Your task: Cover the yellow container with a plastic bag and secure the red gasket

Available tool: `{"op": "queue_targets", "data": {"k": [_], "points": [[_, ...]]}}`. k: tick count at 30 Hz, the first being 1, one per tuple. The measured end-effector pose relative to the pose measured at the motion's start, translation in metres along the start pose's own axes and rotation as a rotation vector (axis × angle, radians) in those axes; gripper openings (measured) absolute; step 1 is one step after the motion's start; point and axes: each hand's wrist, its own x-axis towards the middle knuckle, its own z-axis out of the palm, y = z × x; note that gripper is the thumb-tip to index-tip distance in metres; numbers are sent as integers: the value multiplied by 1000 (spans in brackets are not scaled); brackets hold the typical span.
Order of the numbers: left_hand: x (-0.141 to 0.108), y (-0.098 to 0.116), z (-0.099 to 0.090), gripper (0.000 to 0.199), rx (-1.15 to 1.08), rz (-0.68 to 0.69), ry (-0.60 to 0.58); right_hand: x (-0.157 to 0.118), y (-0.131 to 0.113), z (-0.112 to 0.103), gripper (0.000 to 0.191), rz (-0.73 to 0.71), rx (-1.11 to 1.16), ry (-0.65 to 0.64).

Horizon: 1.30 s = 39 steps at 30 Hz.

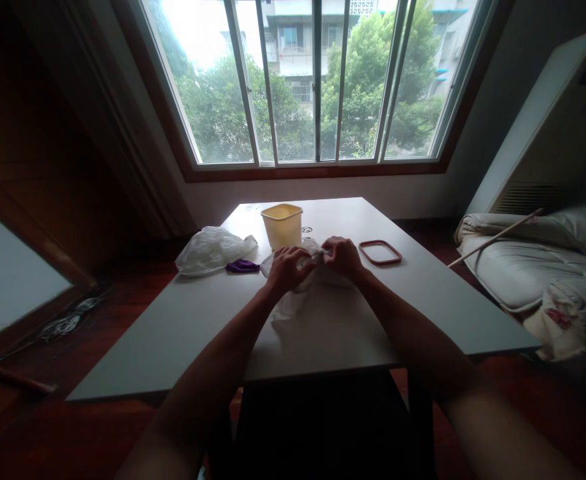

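Observation:
Both my hands are over the middle of the white table, working on a thin white plastic bag. My left hand has its fingers curled on the bag's gathered part. Close beside it, my right hand pinches a twisted end of the same bag. Part of the bag spreads on the table below my wrists, and some shows behind my fingers. Just beyond the hands stands a yellow square bin, upright and open at the top. A reddish-brown square ring lies flat to the right of my right hand.
A crumpled white plastic bag lies at the table's left edge, beside a folded purple cloth. A small dark loop is behind the bin. Right of the table, a thin stick leans across a pale cushioned seat.

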Motion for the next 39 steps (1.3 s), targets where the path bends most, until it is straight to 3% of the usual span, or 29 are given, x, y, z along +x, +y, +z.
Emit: {"op": "queue_targets", "data": {"k": [4,9,19,25,29,33,39], "points": [[-2,-8,5,20,-76,-90,-48,-1,-3,0,22,-9,45,5],[-2,-12,8,43,-112,-146,-90,-2,-2,-1,21,-25,107,-6],[-2,-8,2,18,-125,-139,-174,-3,4,5,24,-26,136,-3],[-1,-13,7,20,-154,-94,-77,-4,7,6,17,-2,148,-62],[-1,-13,8,33,-123,-86,-9,-4,6,5,17,11,142,-80],[-1,-14,8,61,-150,-113,42,-4,4,3,18,8,170,-87],[0,-19,12,85,-265,-263,-46,-4,4,2,20,-6,228,-88]]}}
